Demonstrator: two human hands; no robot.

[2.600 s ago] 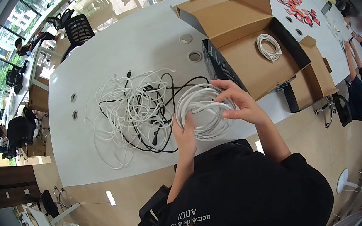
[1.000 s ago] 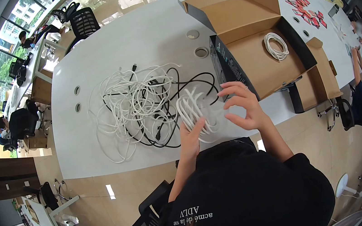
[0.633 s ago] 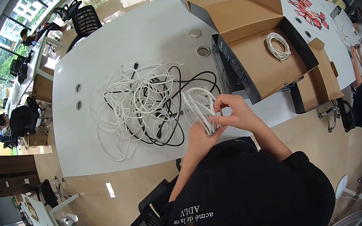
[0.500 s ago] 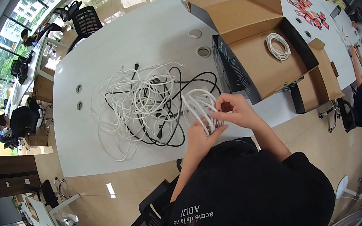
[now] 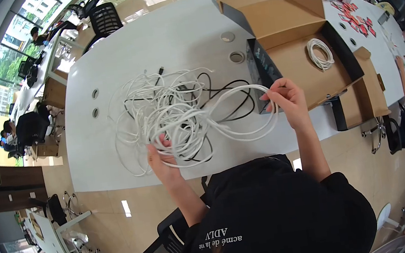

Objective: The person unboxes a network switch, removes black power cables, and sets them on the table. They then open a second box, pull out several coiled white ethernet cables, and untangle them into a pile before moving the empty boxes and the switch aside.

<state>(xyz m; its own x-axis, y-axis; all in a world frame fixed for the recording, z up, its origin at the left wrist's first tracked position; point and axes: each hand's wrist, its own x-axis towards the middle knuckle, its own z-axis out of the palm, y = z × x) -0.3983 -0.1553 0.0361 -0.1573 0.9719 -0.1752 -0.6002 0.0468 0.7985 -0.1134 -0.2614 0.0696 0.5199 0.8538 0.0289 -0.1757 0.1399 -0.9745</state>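
Observation:
A white cable (image 5: 247, 135) stretches in wide loops between my two hands, above the table. My right hand (image 5: 289, 100) pinches the end of these loops, near the open cardboard box. Off to the left, my left hand (image 5: 165, 159) is closed around another bunch of white loops, its fingers partly hidden by them. Behind and beneath lies a tangled pile of white cables (image 5: 149, 90), overlapping the held loops so that their border is hard to see. Black cables (image 5: 237, 82) run through the pile, one with a dark plug (image 5: 161, 71).
The open cardboard box (image 5: 299, 44) stands on the right with a coiled white cable (image 5: 320, 53) inside. A smaller box part (image 5: 360, 100) sits beside it. Red packets (image 5: 354, 19) lie farther right, near other people. Round holes (image 5: 237, 57) pierce the white table (image 5: 99, 155).
My hands have moved apart, the left one leftward and the right one slightly rightward and away. The compact white coil between them has spread into wide loops. The view has shifted slightly.

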